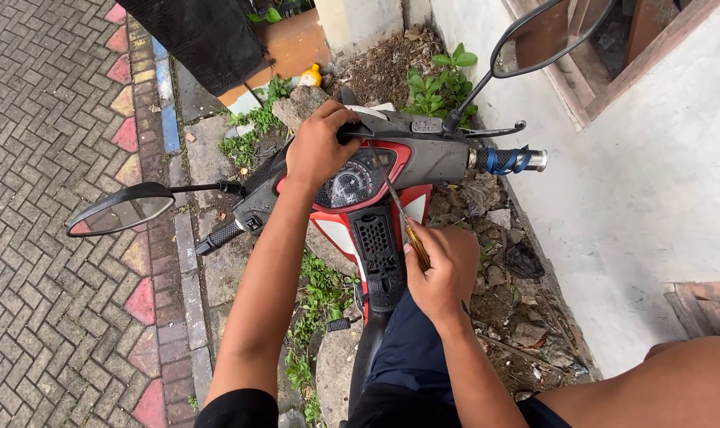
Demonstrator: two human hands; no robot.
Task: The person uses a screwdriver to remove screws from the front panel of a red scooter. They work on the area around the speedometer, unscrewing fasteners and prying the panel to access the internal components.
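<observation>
The right hand (pixel 445 273) had its fingers curled tight around the amber handle of a long screwdriver (pixel 399 212), whose thin shaft slanted up across the cracked speedometer (pixel 356 181) to the handlebar cover (pixel 415 147). The left hand (pixel 320 147) pressed down on that cover's top, fingers wrapped over its edge. Two mirrors (pixel 122 210) stood out from the scooter, beside one blue-wrapped grip (pixel 506 160).

Bare forearms, short black sleeve on the left arm, dark navy trousers.

Long thin metal screwdriver shaft (pixel 385 184): tip hidden under left hand (pixel 318 150); yellow translucent handle (pixel 418 245) mostly buried in right hand (pixel 447 273).
</observation>
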